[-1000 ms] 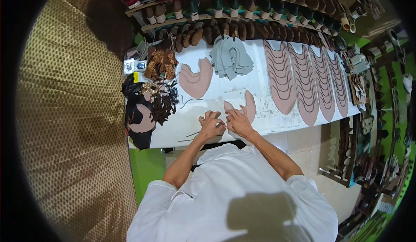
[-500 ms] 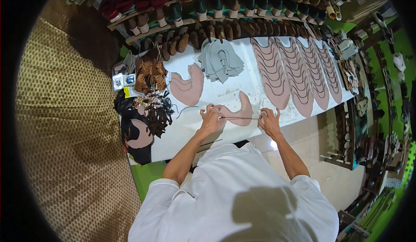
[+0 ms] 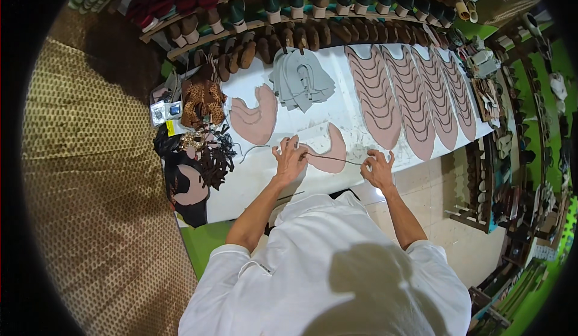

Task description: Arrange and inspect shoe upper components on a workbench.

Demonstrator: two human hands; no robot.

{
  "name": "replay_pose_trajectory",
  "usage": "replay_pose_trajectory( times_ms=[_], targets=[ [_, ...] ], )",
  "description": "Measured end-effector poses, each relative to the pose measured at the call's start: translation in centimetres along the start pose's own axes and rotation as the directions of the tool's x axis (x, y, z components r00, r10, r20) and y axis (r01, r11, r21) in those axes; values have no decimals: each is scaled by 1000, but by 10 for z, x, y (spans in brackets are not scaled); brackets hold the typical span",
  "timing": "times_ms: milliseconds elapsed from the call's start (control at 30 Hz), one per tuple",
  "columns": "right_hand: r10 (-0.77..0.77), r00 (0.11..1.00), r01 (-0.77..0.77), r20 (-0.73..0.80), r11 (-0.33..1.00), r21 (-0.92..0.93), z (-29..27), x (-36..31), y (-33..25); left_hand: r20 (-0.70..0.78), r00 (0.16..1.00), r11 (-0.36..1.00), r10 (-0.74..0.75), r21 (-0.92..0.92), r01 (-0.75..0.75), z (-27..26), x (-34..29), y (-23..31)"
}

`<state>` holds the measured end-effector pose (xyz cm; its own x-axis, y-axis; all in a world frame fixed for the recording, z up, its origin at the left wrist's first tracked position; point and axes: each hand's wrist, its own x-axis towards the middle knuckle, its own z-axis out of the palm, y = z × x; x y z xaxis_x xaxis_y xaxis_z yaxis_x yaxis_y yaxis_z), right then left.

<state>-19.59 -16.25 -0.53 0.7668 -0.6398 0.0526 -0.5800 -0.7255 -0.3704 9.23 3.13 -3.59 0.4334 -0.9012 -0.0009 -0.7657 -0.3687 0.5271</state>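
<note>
A thin dark strip (image 3: 337, 158) stretches between my two hands, above a pink curved, crescent-like piece (image 3: 330, 163) on the white-covered table. My left hand (image 3: 291, 160) pinches the strip's left end beside that piece. At the other end, my right hand (image 3: 378, 170) has thumb and finger closed on it near the table's front edge. The strip slopes gently down to the right and bows a little. Left of my left hand, another thin dark strip (image 3: 256, 147) lies curled on the table.
Overlapping pink pieces with dark wavy edges (image 3: 379, 104) lie in rows at the right. A grey stack of cut pieces (image 3: 303, 80) and a pink stack (image 3: 259, 119) sit further back. Dark scraps (image 3: 218, 166) heap at the left. Shoe shelves (image 3: 271, 20) line the back.
My right hand has moved slightly down and right. The strip, level before, now slopes and bows a little, and it has turned to show a thinner edge. The view has shifted slightly.
</note>
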Motion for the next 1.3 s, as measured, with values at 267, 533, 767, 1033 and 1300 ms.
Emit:
replay_pose_trajectory(
  times_ms=[267, 533, 767, 1033, 1300],
  targets=[
    [165, 973, -164, -162, 986, 20, 13, 21, -29, -72, 987, 990, -141, -7, 141, -1, -10, -8],
    [-400, 916, 384, -13, 869, 312, 53, 92, -117, -42, 978, 976, -203, 67, 206, -2, -8, -1],
    [-395, 884, 327, 248, 904, 276, 53, 118, -142, -35, 984, 978, -176, 106, 179, -8, -14, -5],
    [-353, 916, 318, 189, 928, 192, 70, 122, -129, 30, 980, 980, -198, 35, 197, -13, -15, -3],
    [-270, 961, 243, 61, 928, 281, 68, 127, -136, 56, 975, 976, -217, 28, 216, -15, -16, -4]
  ],
)
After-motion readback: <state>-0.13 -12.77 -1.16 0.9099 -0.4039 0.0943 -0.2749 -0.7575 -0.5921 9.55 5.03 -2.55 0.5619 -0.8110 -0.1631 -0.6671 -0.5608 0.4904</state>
